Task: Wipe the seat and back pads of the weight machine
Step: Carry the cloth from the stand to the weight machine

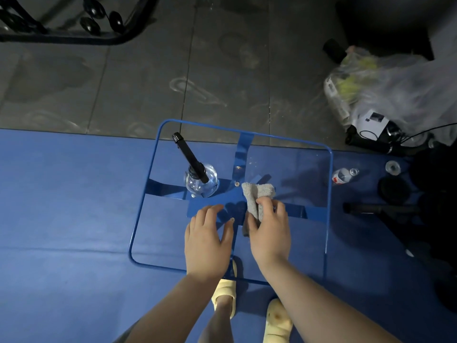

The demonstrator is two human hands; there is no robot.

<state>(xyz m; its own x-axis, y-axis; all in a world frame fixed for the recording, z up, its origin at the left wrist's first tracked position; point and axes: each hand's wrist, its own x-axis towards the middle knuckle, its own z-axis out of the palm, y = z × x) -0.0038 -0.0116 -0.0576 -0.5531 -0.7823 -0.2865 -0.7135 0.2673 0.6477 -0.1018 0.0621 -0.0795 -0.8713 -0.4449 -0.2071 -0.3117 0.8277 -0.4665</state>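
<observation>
Right hand (pixel 269 230) grips a folded grey cloth (pixel 257 199) on the glass table (pixel 158 194).
The cloth's long side points away from the person; left hand (pixel 207 241) lies flat, fingers loose.

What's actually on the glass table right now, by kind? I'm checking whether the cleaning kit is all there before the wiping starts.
Spray bottle: 1, clear with a black nozzle, standing on the glass table.
Grey cloth: 1, gripped by the right hand.
Hands over the glass: 2, counting the left hand, fingers straight.
Total: 4.

plastic bag (pixel 395 87), small bottle (pixel 342 176), yellow slippers (pixel 277 325)
</observation>
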